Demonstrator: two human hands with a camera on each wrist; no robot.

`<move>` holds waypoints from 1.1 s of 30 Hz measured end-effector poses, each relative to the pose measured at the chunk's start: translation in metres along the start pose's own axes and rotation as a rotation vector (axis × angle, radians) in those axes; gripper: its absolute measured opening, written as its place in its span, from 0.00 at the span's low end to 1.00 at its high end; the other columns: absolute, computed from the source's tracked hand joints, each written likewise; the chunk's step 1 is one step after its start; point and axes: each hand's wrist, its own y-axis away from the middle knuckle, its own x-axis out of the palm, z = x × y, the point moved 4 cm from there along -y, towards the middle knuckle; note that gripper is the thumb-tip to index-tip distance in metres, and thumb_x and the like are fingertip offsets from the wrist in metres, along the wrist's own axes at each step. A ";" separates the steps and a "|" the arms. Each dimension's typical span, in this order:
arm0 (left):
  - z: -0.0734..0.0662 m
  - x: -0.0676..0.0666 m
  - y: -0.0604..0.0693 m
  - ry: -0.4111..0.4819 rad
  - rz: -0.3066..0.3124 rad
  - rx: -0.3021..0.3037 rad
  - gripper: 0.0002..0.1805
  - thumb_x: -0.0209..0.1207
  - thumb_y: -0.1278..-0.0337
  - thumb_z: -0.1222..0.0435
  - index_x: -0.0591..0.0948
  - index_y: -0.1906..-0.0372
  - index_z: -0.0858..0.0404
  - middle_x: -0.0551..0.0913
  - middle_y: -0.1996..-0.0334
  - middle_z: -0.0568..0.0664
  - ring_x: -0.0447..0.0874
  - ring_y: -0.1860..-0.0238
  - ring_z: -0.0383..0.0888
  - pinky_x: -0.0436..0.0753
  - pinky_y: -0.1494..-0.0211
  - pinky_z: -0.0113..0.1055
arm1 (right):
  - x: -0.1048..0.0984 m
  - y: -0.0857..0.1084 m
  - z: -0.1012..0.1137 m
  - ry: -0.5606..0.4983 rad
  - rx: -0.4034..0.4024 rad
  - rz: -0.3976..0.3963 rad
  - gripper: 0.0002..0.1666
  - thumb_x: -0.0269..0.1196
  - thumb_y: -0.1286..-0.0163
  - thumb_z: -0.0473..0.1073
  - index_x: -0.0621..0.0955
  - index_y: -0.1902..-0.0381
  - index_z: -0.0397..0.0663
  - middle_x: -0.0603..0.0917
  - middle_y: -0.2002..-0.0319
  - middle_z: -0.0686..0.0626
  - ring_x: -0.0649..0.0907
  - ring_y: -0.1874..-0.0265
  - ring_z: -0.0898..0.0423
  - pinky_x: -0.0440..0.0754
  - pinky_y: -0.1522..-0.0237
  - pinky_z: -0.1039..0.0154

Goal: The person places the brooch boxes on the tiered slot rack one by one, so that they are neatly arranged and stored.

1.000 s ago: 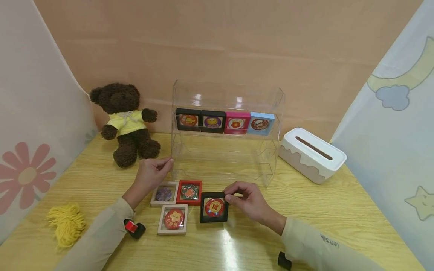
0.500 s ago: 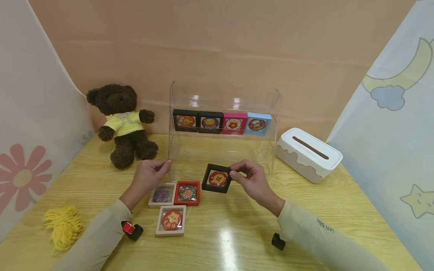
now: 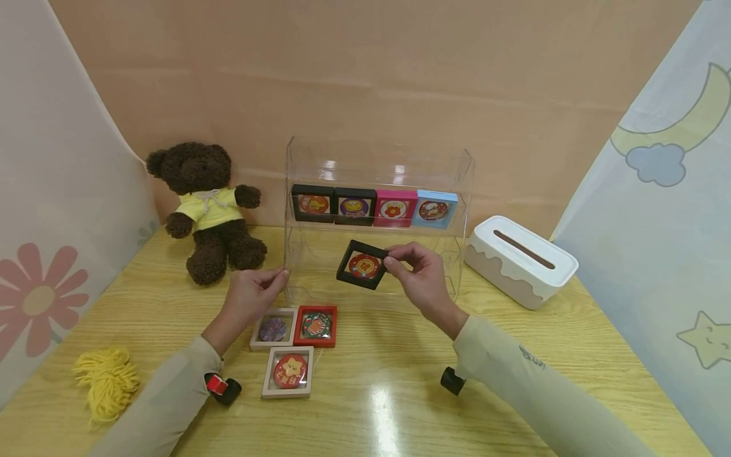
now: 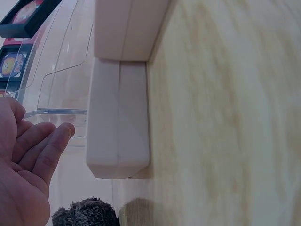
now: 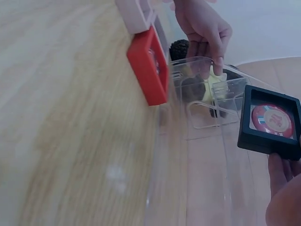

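Observation:
My right hand [image 3: 425, 279] pinches the right corner of a black square frame [image 3: 349, 271] between thumb and fingers. The frame, with a red and gold badge [image 3: 363, 266] inside, is tilted in the air before the lower part of a clear acrylic display rack [image 3: 377, 296]. With thumb and fingertips, my left hand [image 3: 247, 303] pinches the rack's left front edge; the left wrist view shows that clear edge [image 4: 56, 112] at the fingers. Two black frames [image 3: 313, 203], a pink frame [image 3: 395, 208] and a light blue frame [image 3: 436, 209] stand in a row on the rack's upper shelf.
Before the rack lie a red frame [image 3: 316, 343] and two pale frames [image 3: 287, 392], all with badges. A brown teddy bear [image 3: 197, 171] sits left, a white-lidded tissue box [image 3: 516, 273] stands right. Yellow yarn [image 3: 108, 384] lies at the front left of the wooden table [image 3: 354, 412].
My right hand has lifted the black frame off the table and carried it up and forward towards the rack, tilting it. My left hand stays at the rack's edge.

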 end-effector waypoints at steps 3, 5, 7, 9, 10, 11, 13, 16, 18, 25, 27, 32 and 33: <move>-0.001 -0.001 0.000 -0.003 0.001 0.007 0.12 0.60 0.37 0.64 0.86 0.59 0.69 0.85 0.66 0.59 0.85 0.75 0.45 0.76 0.80 0.29 | 0.001 -0.006 0.000 0.011 -0.012 -0.037 0.02 0.60 0.38 0.22 0.79 0.67 0.27 0.81 0.60 0.34 0.83 0.62 0.54 0.82 0.61 0.61; -0.001 -0.001 0.000 -0.003 0.004 0.010 0.12 0.60 0.37 0.64 0.86 0.59 0.70 0.85 0.66 0.59 0.85 0.75 0.45 0.76 0.79 0.30 | 0.003 -0.010 0.000 0.008 -0.018 -0.059 0.01 0.61 0.38 0.23 0.79 0.67 0.26 0.81 0.60 0.35 0.83 0.63 0.55 0.82 0.61 0.61; -0.001 -0.001 0.000 -0.003 0.006 0.013 0.12 0.60 0.37 0.65 0.86 0.59 0.70 0.85 0.66 0.59 0.85 0.75 0.45 0.77 0.79 0.30 | 0.004 -0.013 0.000 0.004 -0.027 -0.075 0.02 0.61 0.38 0.23 0.79 0.66 0.26 0.81 0.61 0.36 0.83 0.64 0.55 0.82 0.61 0.60; -0.001 -0.002 0.000 -0.004 0.004 0.017 0.11 0.60 0.37 0.65 0.86 0.59 0.70 0.85 0.67 0.59 0.85 0.75 0.45 0.77 0.79 0.30 | 0.007 -0.016 0.000 -0.013 -0.037 -0.086 0.03 0.62 0.38 0.24 0.78 0.66 0.25 0.81 0.61 0.36 0.83 0.64 0.54 0.82 0.61 0.59; -0.002 -0.002 0.000 -0.004 0.003 0.019 0.11 0.60 0.37 0.65 0.86 0.60 0.70 0.85 0.67 0.59 0.85 0.75 0.45 0.77 0.79 0.30 | 0.008 -0.018 0.000 -0.018 -0.045 -0.089 0.03 0.62 0.38 0.24 0.78 0.66 0.25 0.81 0.61 0.36 0.83 0.64 0.54 0.82 0.61 0.59; -0.002 -0.002 0.000 -0.005 0.001 0.020 0.11 0.60 0.38 0.65 0.86 0.60 0.70 0.85 0.67 0.59 0.85 0.76 0.45 0.77 0.79 0.30 | 0.010 -0.019 -0.001 -0.020 -0.052 -0.094 0.02 0.62 0.38 0.24 0.79 0.67 0.25 0.81 0.61 0.36 0.83 0.63 0.54 0.82 0.61 0.59; -0.001 -0.002 0.000 -0.004 0.000 0.020 0.11 0.60 0.38 0.65 0.86 0.60 0.70 0.85 0.67 0.59 0.85 0.76 0.44 0.76 0.80 0.30 | 0.013 -0.023 0.000 -0.016 -0.072 -0.099 0.02 0.62 0.38 0.24 0.79 0.67 0.26 0.81 0.61 0.37 0.83 0.63 0.54 0.82 0.61 0.59; -0.001 -0.002 0.000 0.000 0.001 0.016 0.11 0.60 0.37 0.65 0.86 0.60 0.70 0.85 0.67 0.59 0.84 0.77 0.43 0.75 0.80 0.30 | 0.018 -0.028 0.001 0.001 -0.106 -0.112 0.01 0.62 0.38 0.24 0.79 0.68 0.28 0.81 0.61 0.38 0.83 0.63 0.54 0.82 0.61 0.61; 0.000 -0.002 0.001 0.003 0.003 0.013 0.11 0.60 0.37 0.65 0.86 0.60 0.70 0.85 0.66 0.59 0.83 0.78 0.42 0.74 0.82 0.29 | 0.022 -0.031 0.002 0.013 -0.134 -0.121 0.02 0.63 0.39 0.24 0.79 0.69 0.28 0.82 0.61 0.39 0.83 0.62 0.53 0.81 0.61 0.61; 0.000 -0.001 0.000 0.026 0.020 0.009 0.12 0.59 0.37 0.65 0.86 0.60 0.70 0.85 0.66 0.58 0.81 0.81 0.41 0.71 0.83 0.29 | 0.033 -0.039 0.001 0.023 -0.216 -0.145 0.03 0.64 0.41 0.23 0.80 0.72 0.30 0.83 0.63 0.38 0.82 0.59 0.50 0.79 0.56 0.55; 0.000 -0.001 0.000 0.031 0.027 -0.001 0.12 0.59 0.37 0.65 0.86 0.60 0.70 0.86 0.67 0.58 0.80 0.82 0.39 0.71 0.83 0.29 | 0.036 -0.040 0.000 0.034 -0.221 -0.146 0.03 0.64 0.41 0.24 0.80 0.72 0.31 0.83 0.63 0.37 0.82 0.58 0.49 0.79 0.55 0.57; 0.002 -0.001 0.000 0.021 0.044 -0.027 0.13 0.59 0.37 0.63 0.86 0.60 0.69 0.86 0.69 0.56 0.74 0.86 0.36 0.69 0.84 0.32 | 0.043 -0.038 0.013 0.079 -0.211 -0.143 0.06 0.63 0.41 0.22 0.80 0.73 0.34 0.83 0.63 0.33 0.82 0.58 0.44 0.78 0.53 0.56; 0.002 -0.001 0.000 0.020 0.047 -0.030 0.13 0.59 0.36 0.63 0.86 0.60 0.69 0.86 0.69 0.56 0.73 0.87 0.36 0.69 0.84 0.32 | 0.045 -0.037 0.016 0.092 -0.208 -0.140 0.06 0.63 0.41 0.21 0.80 0.73 0.33 0.82 0.63 0.32 0.82 0.57 0.43 0.78 0.53 0.55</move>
